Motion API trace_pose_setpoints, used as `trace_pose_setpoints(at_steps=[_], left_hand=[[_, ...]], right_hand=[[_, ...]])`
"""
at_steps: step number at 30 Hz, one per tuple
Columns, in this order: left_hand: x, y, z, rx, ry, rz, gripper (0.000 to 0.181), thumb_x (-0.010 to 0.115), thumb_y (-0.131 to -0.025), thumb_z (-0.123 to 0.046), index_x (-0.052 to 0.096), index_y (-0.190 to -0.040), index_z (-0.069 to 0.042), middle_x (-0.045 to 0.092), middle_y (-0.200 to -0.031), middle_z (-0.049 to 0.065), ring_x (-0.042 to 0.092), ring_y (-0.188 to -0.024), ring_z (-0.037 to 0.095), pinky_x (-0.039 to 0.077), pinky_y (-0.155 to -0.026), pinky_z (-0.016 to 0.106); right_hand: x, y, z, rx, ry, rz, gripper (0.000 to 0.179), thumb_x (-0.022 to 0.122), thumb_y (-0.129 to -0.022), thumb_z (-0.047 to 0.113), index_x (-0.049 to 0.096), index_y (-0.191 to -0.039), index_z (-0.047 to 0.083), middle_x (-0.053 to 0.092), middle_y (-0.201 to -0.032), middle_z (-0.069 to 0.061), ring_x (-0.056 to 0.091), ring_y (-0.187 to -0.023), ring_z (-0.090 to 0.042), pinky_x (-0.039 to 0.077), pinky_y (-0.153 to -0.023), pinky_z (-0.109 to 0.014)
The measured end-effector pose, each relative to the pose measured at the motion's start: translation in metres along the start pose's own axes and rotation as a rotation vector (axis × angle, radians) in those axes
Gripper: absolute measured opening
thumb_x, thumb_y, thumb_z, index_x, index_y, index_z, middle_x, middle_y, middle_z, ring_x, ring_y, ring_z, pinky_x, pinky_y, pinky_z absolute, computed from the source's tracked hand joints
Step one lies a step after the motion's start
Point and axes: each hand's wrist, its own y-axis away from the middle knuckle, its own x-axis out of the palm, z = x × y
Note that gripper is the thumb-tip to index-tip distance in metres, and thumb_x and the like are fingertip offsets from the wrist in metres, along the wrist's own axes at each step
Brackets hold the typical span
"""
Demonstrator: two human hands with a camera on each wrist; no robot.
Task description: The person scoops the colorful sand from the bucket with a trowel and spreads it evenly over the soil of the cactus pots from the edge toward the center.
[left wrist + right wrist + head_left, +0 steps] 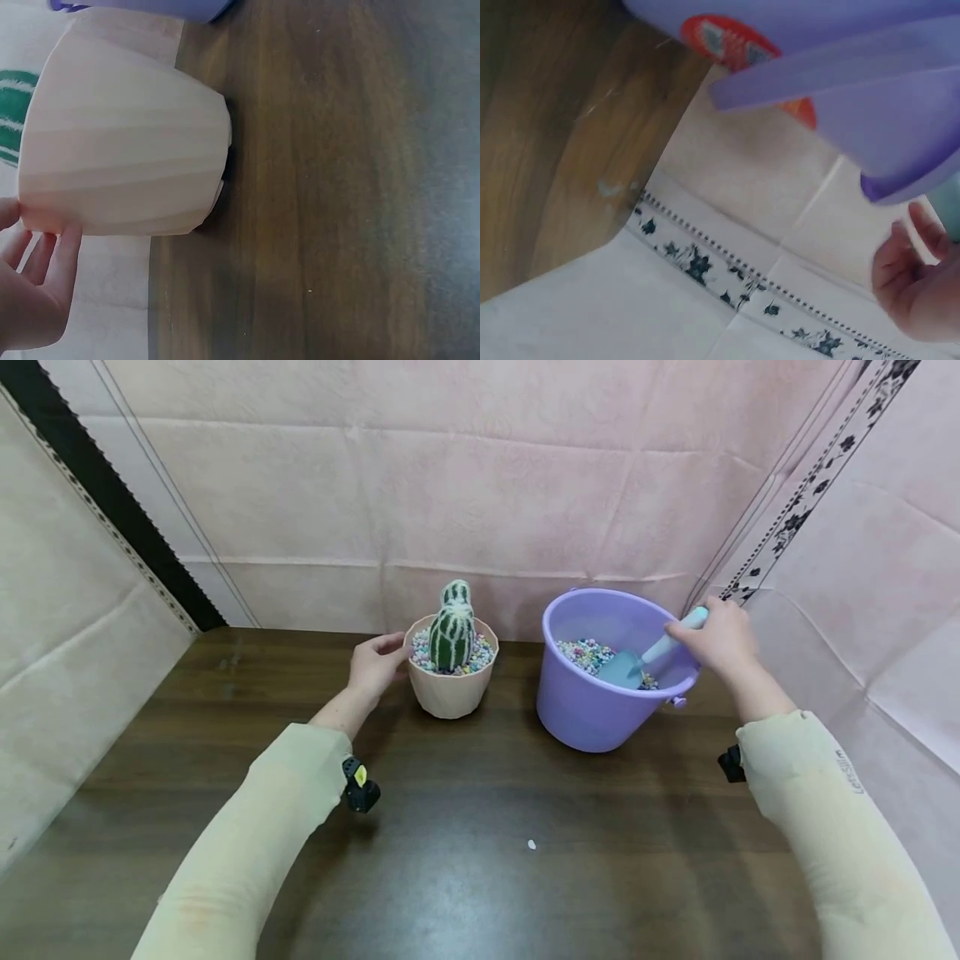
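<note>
A beige flower pot stands on the table, holding a green-and-white cactus set in pastel pebbles. At the pot's left rim my left hand pinches the edge, some fingers against the outer wall in the left wrist view. My right hand grips the handle of a light-blue toy shovel over a purple bucket. Its blade is down among small multicoloured pebbles inside. In the right wrist view the bucket hides most of the shovel.
The dark wooden table meets a pale cloth backdrop behind the pot and bucket, with more cloth at both sides. A small white fragment lies near the front. The bucket's purple handle hangs along its side.
</note>
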Motion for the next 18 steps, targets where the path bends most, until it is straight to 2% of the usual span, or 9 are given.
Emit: trace_pose_setpoints(at_steps=[3, 6, 8, 12, 15, 18], left_hand=[[0.001, 0.0, 0.002, 0.04, -0.055, -0.011, 0.042, 0.055, -0.094, -0.019, 0.051, -0.133, -0.004, 0.054, -0.133, 0.014, 0.057, -0.114, 0.025, 0.055, -0.087, 0.035], [-0.001, 0.001, 0.002, 0.109, -0.161, -0.024, 0.043, 0.054, -0.094, -0.026, 0.052, -0.133, -0.006, 0.055, -0.133, 0.013, 0.055, -0.118, 0.025, 0.051, -0.094, 0.038], [-0.004, 0.002, 0.003, 0.167, -0.254, -0.026, 0.046, 0.054, -0.094, -0.031, 0.051, -0.134, -0.008, 0.053, -0.135, 0.011, 0.051, -0.123, 0.025, 0.046, -0.102, 0.04], [-0.013, 0.008, 0.003, 0.296, -0.431, -0.008, 0.056, 0.051, -0.094, -0.04, 0.042, -0.141, -0.01, 0.043, -0.145, 0.011, 0.036, -0.135, 0.028, 0.032, -0.113, 0.045], [-0.018, 0.016, 0.003, 0.383, -0.54, 0.036, 0.064, 0.046, -0.095, -0.045, 0.032, -0.146, -0.009, 0.031, -0.152, 0.013, 0.022, -0.141, 0.034, 0.021, -0.116, 0.051], [-0.022, 0.024, 0.003, 0.443, -0.645, 0.077, 0.071, 0.043, -0.095, -0.05, 0.024, -0.148, -0.007, 0.02, -0.155, 0.016, 0.013, -0.142, 0.039, 0.012, -0.115, 0.058]], right_hand=[[0.0, 0.001, -0.009, 0.046, 0.006, 0.004, 0.075, 0.058, -0.086, 0.048, 0.035, -0.129, -0.009, 0.035, -0.125, -0.035, 0.028, -0.117, -0.049, 0.036, -0.091, -0.06], [-0.001, 0.001, -0.016, 0.103, -0.025, 0.011, 0.095, 0.054, -0.084, 0.059, 0.018, -0.142, -0.007, 0.022, -0.139, -0.039, 0.019, -0.127, -0.051, 0.027, -0.103, -0.063], [-0.002, 0.002, -0.015, 0.123, -0.053, -0.003, 0.101, 0.048, -0.084, 0.066, 0.01, -0.147, -0.003, 0.017, -0.144, -0.038, 0.015, -0.132, -0.051, 0.022, -0.106, -0.064], [-0.006, 0.008, 0.0, 0.075, -0.088, -0.046, 0.095, 0.032, -0.088, 0.069, 0.01, -0.149, 0.0, 0.012, -0.149, -0.034, 0.008, -0.137, -0.05, 0.012, -0.11, -0.065], [-0.008, 0.016, 0.019, 0.008, -0.096, -0.033, 0.086, 0.023, -0.092, 0.066, 0.011, -0.149, 0.002, 0.01, -0.151, -0.032, 0.001, -0.139, -0.049, 0.003, -0.111, -0.066], [-0.005, 0.026, 0.039, -0.048, -0.094, -0.006, 0.082, 0.019, -0.094, 0.064, 0.009, -0.15, 0.005, 0.005, -0.153, -0.029, -0.006, -0.14, -0.049, -0.005, -0.109, -0.069]])
